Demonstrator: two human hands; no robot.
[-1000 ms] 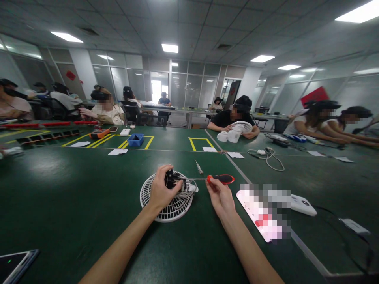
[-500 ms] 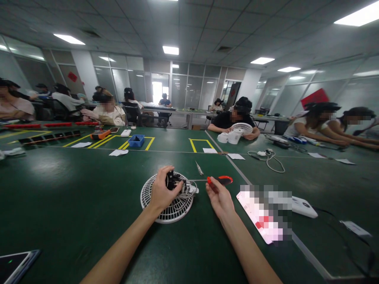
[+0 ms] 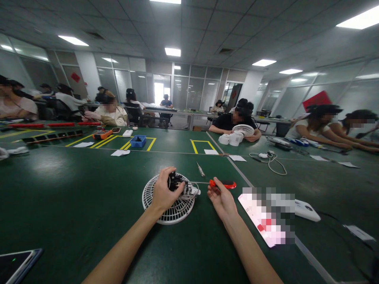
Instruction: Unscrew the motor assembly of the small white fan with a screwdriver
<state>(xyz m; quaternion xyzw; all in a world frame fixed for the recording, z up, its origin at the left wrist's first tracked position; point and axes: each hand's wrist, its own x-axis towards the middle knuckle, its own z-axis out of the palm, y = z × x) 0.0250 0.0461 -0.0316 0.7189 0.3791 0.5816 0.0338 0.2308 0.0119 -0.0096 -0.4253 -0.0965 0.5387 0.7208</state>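
A round white fan grille (image 3: 177,215) lies on the green table, with a black fan motor (image 3: 174,178) and bundled white wires (image 3: 191,194) on top of it. My left hand (image 3: 166,191) is wrapped round the motor, thumb on the near side and fingers on the far side. To the right, my right hand (image 3: 220,199) grips a red and black screwdriver (image 3: 226,184) by its handle. The screwdriver's thin shaft points left at the motor assembly; whether its tip touches a screw is too small to tell. A small clear-handled screwdriver (image 3: 200,169) lies just beyond.
A pink-screened phone (image 3: 254,217) and a white device (image 3: 306,210) lie right of my right hand. Farther off are a blue bin (image 3: 138,141), an orange meter (image 3: 102,135) and a coiled cable (image 3: 271,161). Across the table a person (image 3: 226,125) handles a white fan (image 3: 242,130).
My right hand has turned slightly on the red and black screwdriver, whose handle now shows more level. My left hand stays on the motor. The whole view has shifted a little.
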